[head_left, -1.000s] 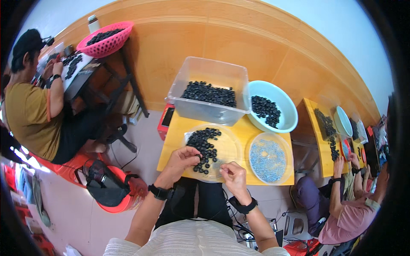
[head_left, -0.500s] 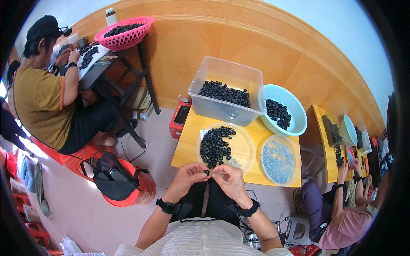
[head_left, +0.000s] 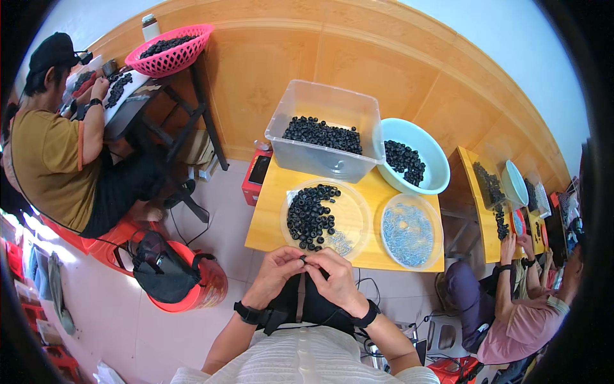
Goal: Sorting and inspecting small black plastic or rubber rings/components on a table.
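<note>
Near the front edge of the yellow table, my left hand (head_left: 276, 276) pinches a small round black piece (head_left: 303, 258) between thumb and fingertips. My right hand (head_left: 334, 276) meets it there, its fingers closed against the same piece and partly covering it. Whether the right fingers also grip some tiny part is too small to make out. Just beyond my hands, a shallow round clear tray (head_left: 359, 221) bears a heap of black ring-shaped pieces (head_left: 308, 216) and a little pile of thin silvery bits (head_left: 339, 242).
A shallow round dish (head_left: 441, 246) of silvery-blue small parts stands at right. Behind are a clear plastic bin (head_left: 320, 160) and a light-blue basin (head_left: 436, 182), both with black pieces. Co-workers sit left and right. A red bucket (head_left: 208, 288) stands on the floor at left.
My hands have drawn together, and the right fingers now cover more of the black piece. The whole view has shifted slightly, with the table appearing farther left.
</note>
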Tool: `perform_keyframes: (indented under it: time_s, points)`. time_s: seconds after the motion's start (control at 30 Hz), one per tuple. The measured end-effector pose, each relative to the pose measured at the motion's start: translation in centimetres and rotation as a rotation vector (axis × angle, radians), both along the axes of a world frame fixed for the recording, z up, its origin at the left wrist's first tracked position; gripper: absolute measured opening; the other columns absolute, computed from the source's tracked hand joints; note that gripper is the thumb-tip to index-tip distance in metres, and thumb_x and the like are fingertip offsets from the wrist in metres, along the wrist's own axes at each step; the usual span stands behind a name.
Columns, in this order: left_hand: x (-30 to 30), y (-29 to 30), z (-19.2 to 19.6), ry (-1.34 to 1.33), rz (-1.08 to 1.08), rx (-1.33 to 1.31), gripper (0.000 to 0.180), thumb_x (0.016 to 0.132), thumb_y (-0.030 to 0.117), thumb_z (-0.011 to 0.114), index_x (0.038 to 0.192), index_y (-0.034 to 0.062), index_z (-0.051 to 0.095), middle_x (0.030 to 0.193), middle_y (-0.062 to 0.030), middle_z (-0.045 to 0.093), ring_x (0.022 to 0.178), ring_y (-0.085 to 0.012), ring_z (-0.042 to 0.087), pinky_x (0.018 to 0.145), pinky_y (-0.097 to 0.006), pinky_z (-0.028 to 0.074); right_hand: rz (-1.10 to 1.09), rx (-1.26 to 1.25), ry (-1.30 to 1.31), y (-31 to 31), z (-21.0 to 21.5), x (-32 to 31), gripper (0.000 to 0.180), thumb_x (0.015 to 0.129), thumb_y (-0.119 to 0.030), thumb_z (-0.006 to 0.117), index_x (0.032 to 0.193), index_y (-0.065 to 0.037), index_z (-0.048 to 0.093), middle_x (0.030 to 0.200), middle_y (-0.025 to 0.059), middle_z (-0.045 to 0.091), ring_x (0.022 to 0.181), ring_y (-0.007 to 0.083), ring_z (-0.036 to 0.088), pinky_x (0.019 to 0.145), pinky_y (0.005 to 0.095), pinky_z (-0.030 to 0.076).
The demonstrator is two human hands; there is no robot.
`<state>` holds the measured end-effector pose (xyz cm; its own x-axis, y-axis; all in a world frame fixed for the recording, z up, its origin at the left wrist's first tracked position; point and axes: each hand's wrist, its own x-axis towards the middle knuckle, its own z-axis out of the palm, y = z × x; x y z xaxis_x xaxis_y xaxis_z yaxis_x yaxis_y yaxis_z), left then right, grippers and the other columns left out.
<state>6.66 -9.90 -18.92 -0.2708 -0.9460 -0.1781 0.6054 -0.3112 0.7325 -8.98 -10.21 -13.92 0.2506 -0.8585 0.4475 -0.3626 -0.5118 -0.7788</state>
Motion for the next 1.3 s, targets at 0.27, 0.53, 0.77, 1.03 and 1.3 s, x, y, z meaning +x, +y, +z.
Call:
perform_keyframes:
  time_s: [0.27, 0.53, 0.77, 1.03, 1.3]
  points:
    - [1.3, -0.1, -0.8, 0.082, 0.033, 0.031, 0.014, 0.082, -0.001, 0.058, 0.095, 0.0024, 0.056, 0.092, -0.0088, 0.062, 0.084, -0.0169, 0.061, 0.077, -0.028, 0.051, -0.222, 0.015, 0.215, -10.4, -2.9, -4.9, 0.01, 0.072, 0.0, 0.057, 0.079, 0.002, 0.063, 0.075, 0.0171, 0.06, 0.068, 0.0315, 0.059, 0.061, 0.0361, 0.047]
    - [2.8, 0.5, -1.0, 0.132, 0.064, 0.019, 0.014, 0.082, -0.001, 0.057, 0.096, 0.0028, 0.057, 0.093, -0.0098, 0.062, 0.084, -0.0177, 0.061, 0.078, -0.028, 0.051, -0.132, -0.05, 0.496, -16.4, -6.2, -4.0, 0.014, 0.064, 0.003, 0.054, 0.076, 0.001, 0.061, 0.077, 0.0198, 0.059, 0.073, 0.0352, 0.059, 0.065, 0.04, 0.047]
    - [3.4, 0.9, -0.5, 0.193, 0.041, -0.007, 0.014, 0.081, -0.001, 0.058, 0.095, 0.0018, 0.057, 0.094, -0.007, 0.061, 0.086, -0.0173, 0.061, 0.08, -0.028, 0.05, -0.137, -0.027, 0.591, -16.4, -5.4, -4.1, 0.009, 0.063, 0.002, 0.055, 0.072, 0.0, 0.058, 0.072, 0.0199, 0.059, 0.073, 0.036, 0.058, 0.065, 0.042, 0.046]
    - [5.3, 2.0, -1.3, 0.199, 0.118, -0.071, 0.021, 0.081, -0.001, 0.057, 0.102, 0.0026, 0.056, 0.096, -0.0075, 0.059, 0.086, -0.0168, 0.061, 0.077, -0.027, 0.051, -0.168, 0.068, 0.301, -14.3, -5.4, -3.9, 0.014, 0.07, 0.002, 0.056, 0.082, 0.001, 0.064, 0.077, 0.0194, 0.059, 0.069, 0.0319, 0.058, 0.065, 0.0361, 0.048]
    - [14.9, 6.0, -6.9, 0.516, 0.82, -0.149, 0.069, 0.081, -0.003, 0.056, 0.137, 0.0221, 0.025, 0.098, -0.0089, 0.056, 0.086, -0.0161, 0.056, 0.078, -0.026, 0.049, 0.191, 0.511, -0.05, -7.8, -0.9, 0.7, 0.012, 0.078, 0.004, 0.055, 0.088, 0.003, 0.062, 0.072, 0.0007, 0.052, 0.066, 0.0091, 0.055, 0.061, 0.0231, 0.046]
